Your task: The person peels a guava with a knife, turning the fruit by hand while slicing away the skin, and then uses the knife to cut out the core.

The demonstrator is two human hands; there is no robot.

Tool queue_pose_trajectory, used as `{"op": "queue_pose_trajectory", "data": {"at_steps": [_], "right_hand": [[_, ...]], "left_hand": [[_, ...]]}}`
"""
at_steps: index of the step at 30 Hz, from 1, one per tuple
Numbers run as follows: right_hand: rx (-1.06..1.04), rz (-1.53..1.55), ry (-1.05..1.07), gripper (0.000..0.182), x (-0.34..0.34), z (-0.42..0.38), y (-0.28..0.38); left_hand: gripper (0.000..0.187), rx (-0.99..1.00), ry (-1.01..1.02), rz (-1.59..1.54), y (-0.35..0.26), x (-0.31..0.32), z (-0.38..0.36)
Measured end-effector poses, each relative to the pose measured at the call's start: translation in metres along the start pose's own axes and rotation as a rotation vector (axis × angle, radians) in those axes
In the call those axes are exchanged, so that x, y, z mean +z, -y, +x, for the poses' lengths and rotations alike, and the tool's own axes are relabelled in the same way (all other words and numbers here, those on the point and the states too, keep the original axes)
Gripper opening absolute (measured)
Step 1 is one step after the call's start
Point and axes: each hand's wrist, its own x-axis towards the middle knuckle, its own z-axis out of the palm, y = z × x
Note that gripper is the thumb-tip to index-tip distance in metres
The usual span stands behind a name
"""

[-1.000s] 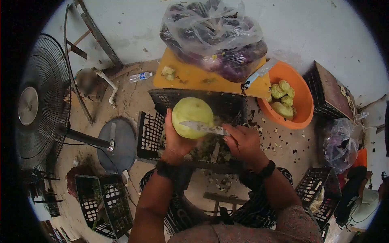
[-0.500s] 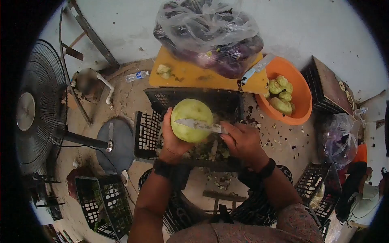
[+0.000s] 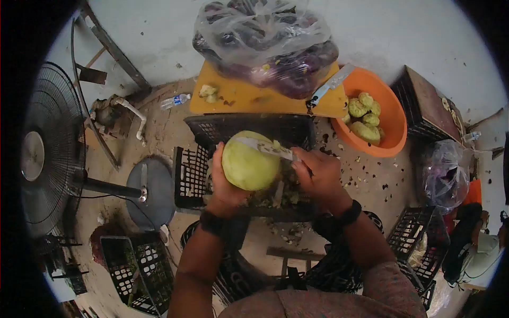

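Observation:
My left hand [image 3: 225, 177] is wrapped around the side and underside of a large, round, pale-green vegetable [image 3: 249, 169], whose exact kind I cannot make out. In my right hand [image 3: 319, 172] is the handle of a kitchen knife [image 3: 265, 147]. Its stained blade lies across the upper part of the vegetable, tip pointing left, with a small green bit on it. Both hands are above a black plastic crate [image 3: 185, 177] that holds green scraps [image 3: 289, 197].
Beyond the crate, a yellow board [image 3: 233, 102] bears a clear bag of purple produce [image 3: 265, 58] and another knife [image 3: 334, 82]. An orange tub [image 3: 395, 124] with several green pieces stands right. At left is a fan [image 3: 34, 153]. Scraps [image 3: 366, 172] litter the floor.
The knife blade has moved up on the vegetable and now slants down toward my right hand. The vegetable looks turned slightly in my left hand.

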Motion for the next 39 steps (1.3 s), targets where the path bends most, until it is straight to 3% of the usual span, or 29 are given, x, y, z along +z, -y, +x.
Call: {"op": "queue_pose_trajectory", "data": {"at_steps": [12,20,23,26,28,31,39], "right_hand": [[-0.078,0.012,0.129,0.027,-0.005,-0.005,0.011],[-0.103,-0.046,0.094,0.027,-0.003,-0.002,0.009],[-0.059,-0.020,0.086,0.026,0.001,-0.001,-0.003],[0.036,-0.117,0.008,0.025,-0.003,-0.002,-0.019],[0.090,-0.053,-0.003,0.025,-0.002,-0.004,-0.016],[-0.034,-0.034,0.091,0.026,-0.005,-0.007,0.001],[-0.115,0.059,0.138,0.030,0.001,-0.002,0.014]], "left_hand": [[0.065,-0.021,-0.117,0.007,-0.006,-0.006,0.001],[0.072,-0.075,-0.007,-0.013,-0.006,-0.016,0.004],[0.071,-0.034,-0.181,-0.175,-0.008,-0.003,0.001],[0.066,-0.024,0.007,-0.027,-0.012,0.000,-0.011],[0.066,-0.009,-0.027,-0.011,-0.013,-0.005,-0.009],[0.066,-0.004,-0.041,0.002,-0.012,-0.010,-0.005],[0.064,-0.031,-0.146,0.030,-0.006,-0.010,-0.003]]}}
